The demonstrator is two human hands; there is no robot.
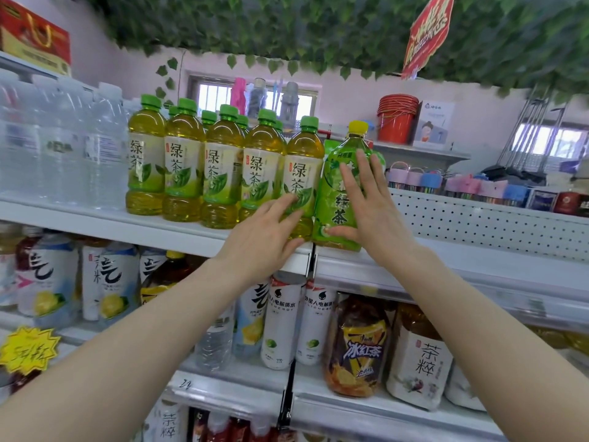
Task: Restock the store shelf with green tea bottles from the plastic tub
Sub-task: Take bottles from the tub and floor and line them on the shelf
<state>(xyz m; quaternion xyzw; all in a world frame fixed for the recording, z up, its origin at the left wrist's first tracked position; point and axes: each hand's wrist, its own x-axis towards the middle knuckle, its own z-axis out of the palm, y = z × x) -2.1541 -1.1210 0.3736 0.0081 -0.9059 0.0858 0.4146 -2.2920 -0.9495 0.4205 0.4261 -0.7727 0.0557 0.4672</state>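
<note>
Several green tea bottles [183,161] with green caps stand in rows on the upper white shelf [178,229]. The rightmost green-capped bottle [302,161] has my left hand [271,231] resting flat against its lower front, fingers spread. Beside it on the right stands a larger green bottle with a yellow cap [339,199]. My right hand [366,202] lies open against its front, thumb at its base. Neither hand wraps around a bottle. The plastic tub is out of view.
Clear water bottles [63,145] fill the shelf's left end. The shelf to the right [478,266] is bare, backed by a perforated panel [484,221]. Below are mixed drinks, white cans [280,323] and an iced tea bottle [358,346]. Ivy hangs overhead.
</note>
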